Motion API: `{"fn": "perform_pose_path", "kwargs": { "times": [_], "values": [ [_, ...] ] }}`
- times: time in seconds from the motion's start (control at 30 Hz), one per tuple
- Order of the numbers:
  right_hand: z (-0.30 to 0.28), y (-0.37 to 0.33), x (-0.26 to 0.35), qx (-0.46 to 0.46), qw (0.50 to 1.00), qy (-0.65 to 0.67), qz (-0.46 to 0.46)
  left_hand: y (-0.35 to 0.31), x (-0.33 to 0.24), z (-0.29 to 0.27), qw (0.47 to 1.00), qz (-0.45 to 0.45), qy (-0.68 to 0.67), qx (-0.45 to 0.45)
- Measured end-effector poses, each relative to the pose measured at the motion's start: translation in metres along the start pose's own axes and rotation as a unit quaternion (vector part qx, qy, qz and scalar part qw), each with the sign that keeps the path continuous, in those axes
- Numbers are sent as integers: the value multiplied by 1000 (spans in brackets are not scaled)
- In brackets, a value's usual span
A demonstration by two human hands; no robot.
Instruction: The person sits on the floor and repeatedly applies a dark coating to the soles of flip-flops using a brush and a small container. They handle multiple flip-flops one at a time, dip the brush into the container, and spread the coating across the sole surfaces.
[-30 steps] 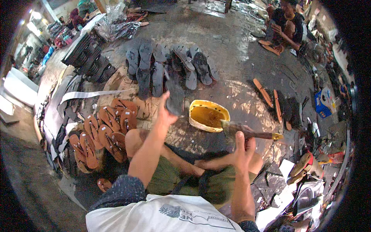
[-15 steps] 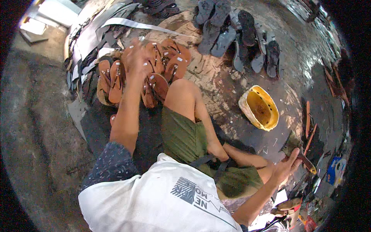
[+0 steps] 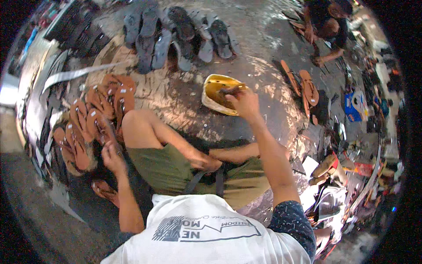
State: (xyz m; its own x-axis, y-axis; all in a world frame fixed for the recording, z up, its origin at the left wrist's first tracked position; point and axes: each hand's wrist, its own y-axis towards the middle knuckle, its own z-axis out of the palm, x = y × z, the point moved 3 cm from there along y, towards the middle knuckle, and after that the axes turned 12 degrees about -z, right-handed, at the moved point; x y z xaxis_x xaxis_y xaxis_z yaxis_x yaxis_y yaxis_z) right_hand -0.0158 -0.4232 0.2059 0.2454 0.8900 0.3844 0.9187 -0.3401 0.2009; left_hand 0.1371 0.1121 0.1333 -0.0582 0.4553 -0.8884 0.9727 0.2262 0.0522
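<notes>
Brush (image 3: 229,91) at the tub (image 3: 212,103)

Head view: our right hand (image 3: 247,104) grips the brush, upper centre, apparently loading it. At middle left, our left hand (image 3: 114,157) is at a brown sandal (image 3: 93,123), its grip too blurred to tell. Next likely calls for steady lifting.

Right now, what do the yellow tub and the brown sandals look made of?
Yellow tub: probably plastic, given its thin, one-piece wall; finish rough and stained.

Brown sandals: leather or synthetic lookalike, judging by the even tan, smooth-looking soles; mostly matte. I can't tell which.
</notes>
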Motion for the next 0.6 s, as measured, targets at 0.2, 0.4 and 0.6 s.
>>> {"fn": "perform_pose_path", "kwargs": {
  "times": [0.2,0.4,0.6],
  "values": [
    [1,4,-5,-118,962,237,61,-11,-91,-38,972,-31,-138,187],
    [-103,-68,-39,-49,987,129,82,-27,-152,4,974,0,-6,227],
    [-186,-90,-25,-391,829,352,190,-2,-176,19,813,-219,-394,369]
  ]
}}
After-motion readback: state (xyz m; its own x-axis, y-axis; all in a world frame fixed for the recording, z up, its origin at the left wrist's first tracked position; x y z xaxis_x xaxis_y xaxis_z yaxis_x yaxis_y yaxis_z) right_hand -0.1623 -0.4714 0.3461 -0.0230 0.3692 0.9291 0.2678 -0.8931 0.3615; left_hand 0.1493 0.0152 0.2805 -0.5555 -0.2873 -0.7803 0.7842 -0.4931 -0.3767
